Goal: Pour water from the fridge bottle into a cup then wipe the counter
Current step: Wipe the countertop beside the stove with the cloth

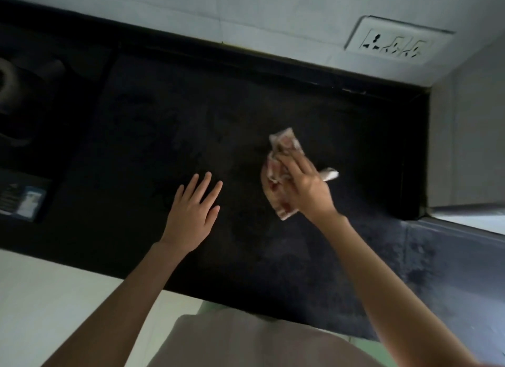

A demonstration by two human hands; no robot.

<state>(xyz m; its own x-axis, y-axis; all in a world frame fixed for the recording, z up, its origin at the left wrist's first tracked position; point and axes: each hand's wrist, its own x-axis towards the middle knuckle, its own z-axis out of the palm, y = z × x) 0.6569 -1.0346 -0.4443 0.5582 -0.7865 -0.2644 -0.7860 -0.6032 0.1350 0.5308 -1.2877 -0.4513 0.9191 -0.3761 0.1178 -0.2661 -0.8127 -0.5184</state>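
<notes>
Far left at about 9 o'clock there's a stove burner (11, 82), dark and mostly lost in shadow, and just below it toward 8 o'clock a small blue-and-white packet (26, 202) lies flat on the black table (169, 126). Can't read what it is, too blurry.

Moving in toward the middle, the left hand (191, 216) is spread out, fingers straight and fanned toward 1 o'clock, palm down over the dark table surface. Its grip is wide and it's got nothing in it. Whether the palm is actually pressing down or just hovering close, I can't tell.

Just right of center, around 3 o'clock from that hand and a bit apart from it, the right hand (306, 186) has its grip closed on a crumpled cloth (276, 181), whitish with reddish print. The cloth bunches out past the fingers toward 12 o'clock, and a corner pokes out on the right side. It's down against the table.

Up at 1 o'clock a white wall socket plate (396, 43) sits on the pale wall. At 3 o'clock the table ends against a light wall corner (464, 137).
</notes>
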